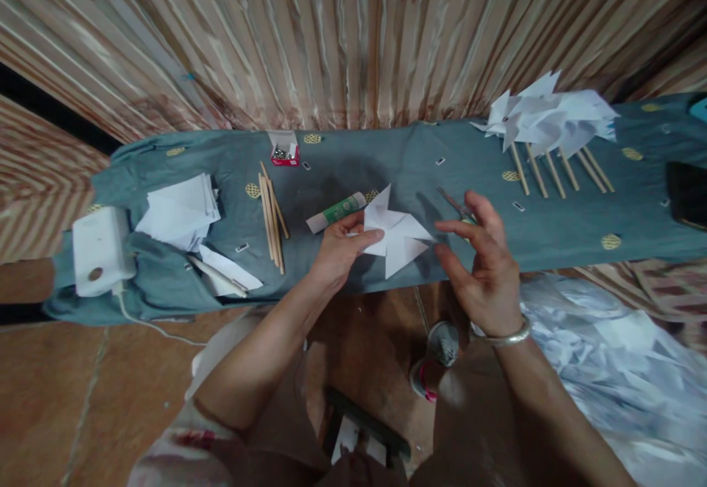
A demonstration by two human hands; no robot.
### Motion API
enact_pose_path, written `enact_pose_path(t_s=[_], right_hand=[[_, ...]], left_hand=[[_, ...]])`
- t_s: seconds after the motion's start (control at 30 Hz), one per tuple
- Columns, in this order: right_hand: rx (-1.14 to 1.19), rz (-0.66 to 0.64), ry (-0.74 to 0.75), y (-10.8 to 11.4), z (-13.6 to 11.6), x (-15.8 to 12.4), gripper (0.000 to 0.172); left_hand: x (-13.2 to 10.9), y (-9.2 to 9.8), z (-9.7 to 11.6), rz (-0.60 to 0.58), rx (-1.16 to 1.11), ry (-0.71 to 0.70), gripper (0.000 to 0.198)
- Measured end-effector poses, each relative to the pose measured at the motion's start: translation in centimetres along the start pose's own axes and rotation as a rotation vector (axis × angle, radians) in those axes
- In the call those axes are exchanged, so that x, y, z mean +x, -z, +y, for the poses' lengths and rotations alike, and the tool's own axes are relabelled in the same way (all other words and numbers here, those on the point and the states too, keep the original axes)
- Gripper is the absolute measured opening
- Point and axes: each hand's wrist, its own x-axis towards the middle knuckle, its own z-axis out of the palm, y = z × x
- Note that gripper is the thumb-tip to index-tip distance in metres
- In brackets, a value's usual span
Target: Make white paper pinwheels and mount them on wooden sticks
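Note:
My left hand (343, 249) pinches a folded white paper pinwheel (395, 233) near its centre, with the thumb on top. To its right, my right hand (483, 270) is raised with fingers apart and nothing in them, close to a pinwheel tip. Behind the right fingers lies a pair of scissors (454, 200), partly hidden. A green and white glue stick (336, 212) rests on the cloth just beyond my left hand. Left of that are several wooden sticks (272, 222) and a small open red box (285, 152) of metal pins or tacks.
White paper sheets (180, 211) are stacked at the left, beside a white device (102, 251) with a cable. Several finished pinwheels on sticks (552, 118) lie at the back right. A dark object (688, 192) sits at the right edge. A plastic bag of paper (618, 362) stands below the table.

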Motion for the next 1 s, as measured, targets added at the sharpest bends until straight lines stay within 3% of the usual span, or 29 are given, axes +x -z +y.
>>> enact_pose_path(t_s=[0.2,0.33,0.67,1.0], right_hand=[[-0.058,-0.236,0.147,0.9,-0.2,-0.3,0.022],[-0.022,-0.285,0.171,1.0,0.2,-0.4,0.015],[0.012,-0.228,0.153,0.0,0.1,-0.5,0.01],[-0.075,-0.047,0.13,-1.5,-0.6,-1.1,0.008]], left_hand=[[-0.4,0.3,-0.1,-0.087,0.095,0.057,0.044],[-0.5,0.2,-0.4,-0.081,0.168,0.035,0.047],[-0.9,-0.6,-0.8,-0.078,0.274,-0.005,0.049],[-1.0,-1.1,-1.3,-0.046,0.279,-0.049,0.05]])
